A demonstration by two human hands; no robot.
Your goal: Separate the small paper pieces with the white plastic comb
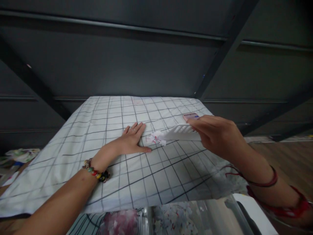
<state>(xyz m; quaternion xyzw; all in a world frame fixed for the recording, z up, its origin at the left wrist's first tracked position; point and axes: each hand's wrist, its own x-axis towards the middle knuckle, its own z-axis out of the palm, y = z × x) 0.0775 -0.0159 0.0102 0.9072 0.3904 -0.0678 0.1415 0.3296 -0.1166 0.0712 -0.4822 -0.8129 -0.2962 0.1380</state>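
My left hand (133,141) lies flat on the white checked cloth (102,120), fingers spread, with a ring on one finger. Just right of its fingertips is a small heap of white scraps with pink and red bits (156,138). My right hand (216,133) grips a flat white plastic piece with slots (182,132), its narrow end pointing left and reaching the scraps. Whether that end touches them I cannot tell. Behind the right fingers, a phone (191,116) lies on the cloth, partly hidden.
At the near edge stand a clear plastic container with pale scraps (174,218) and a bundle of pinkish material (119,222). A dark panelled wall (137,62) rises behind the table. Wooden floor (286,160) shows on the right, assorted items (21,156) at far left.
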